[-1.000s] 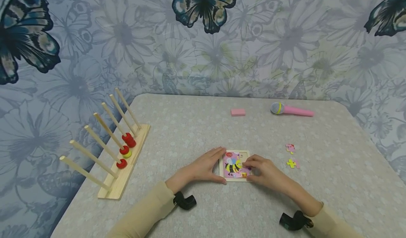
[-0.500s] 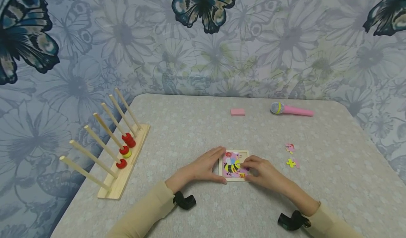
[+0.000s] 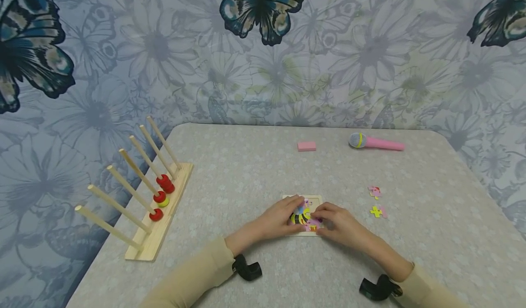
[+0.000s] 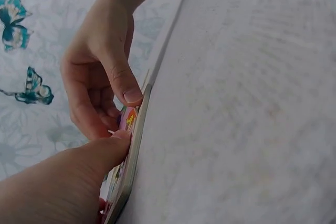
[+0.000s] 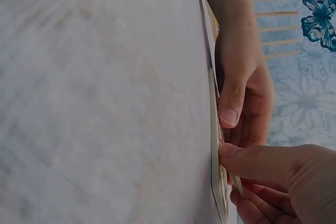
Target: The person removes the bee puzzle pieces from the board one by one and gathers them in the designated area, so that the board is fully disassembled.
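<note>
Assembly of a bee puzzle in a wooden tray (image 3: 314,196), which lies flat on the table (image 3: 242,166) between the hands: the left hand (image 3: 277,220), fingers relaxed, rests over the tray's left side, while the right hand (image 3: 345,228) pinches a thin puzzle piece (image 5: 238,183) at its right side. The step in hand appears to be fitting this piece; the next move probably calls for aligning and pressing it flat, with two loose pieces (image 3: 376,211) lying farther right.
</note>
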Demonstrator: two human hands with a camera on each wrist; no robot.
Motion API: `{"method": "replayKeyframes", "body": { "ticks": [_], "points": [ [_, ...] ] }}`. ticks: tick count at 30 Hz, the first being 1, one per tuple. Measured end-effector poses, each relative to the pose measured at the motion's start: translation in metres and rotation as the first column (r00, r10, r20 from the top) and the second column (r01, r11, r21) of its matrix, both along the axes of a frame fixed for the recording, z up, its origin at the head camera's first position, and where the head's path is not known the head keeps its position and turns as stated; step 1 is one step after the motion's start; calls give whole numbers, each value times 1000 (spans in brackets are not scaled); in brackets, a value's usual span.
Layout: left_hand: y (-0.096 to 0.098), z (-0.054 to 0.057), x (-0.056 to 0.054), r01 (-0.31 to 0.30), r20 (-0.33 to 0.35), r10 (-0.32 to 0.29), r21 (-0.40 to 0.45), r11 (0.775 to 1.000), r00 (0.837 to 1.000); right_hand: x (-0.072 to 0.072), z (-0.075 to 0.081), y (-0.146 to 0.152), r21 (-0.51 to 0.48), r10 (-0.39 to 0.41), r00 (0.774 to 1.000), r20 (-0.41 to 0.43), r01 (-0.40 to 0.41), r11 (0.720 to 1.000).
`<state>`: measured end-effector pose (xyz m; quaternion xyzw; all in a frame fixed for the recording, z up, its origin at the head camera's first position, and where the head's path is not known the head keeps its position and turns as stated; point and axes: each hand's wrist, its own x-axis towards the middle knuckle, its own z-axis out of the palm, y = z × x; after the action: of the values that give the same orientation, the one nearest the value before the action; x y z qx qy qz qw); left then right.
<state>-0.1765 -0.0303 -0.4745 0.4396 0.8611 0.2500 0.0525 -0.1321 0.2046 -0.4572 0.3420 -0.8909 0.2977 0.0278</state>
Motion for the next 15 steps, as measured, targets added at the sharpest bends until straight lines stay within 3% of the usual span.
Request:
{"method": "replayKeyframes", "body": {
  "ticks": [10,15],
  "points": [
    [0,-3,2,-20,-10,20,-2,1000,1000,4,-1,-1,1,-4,999,-50,5,1000],
    [1,-2,1,-20,-8,20,1,1000,1000,5,-2,-2,5,12,987,-161,-11,1000]
  ]
}}
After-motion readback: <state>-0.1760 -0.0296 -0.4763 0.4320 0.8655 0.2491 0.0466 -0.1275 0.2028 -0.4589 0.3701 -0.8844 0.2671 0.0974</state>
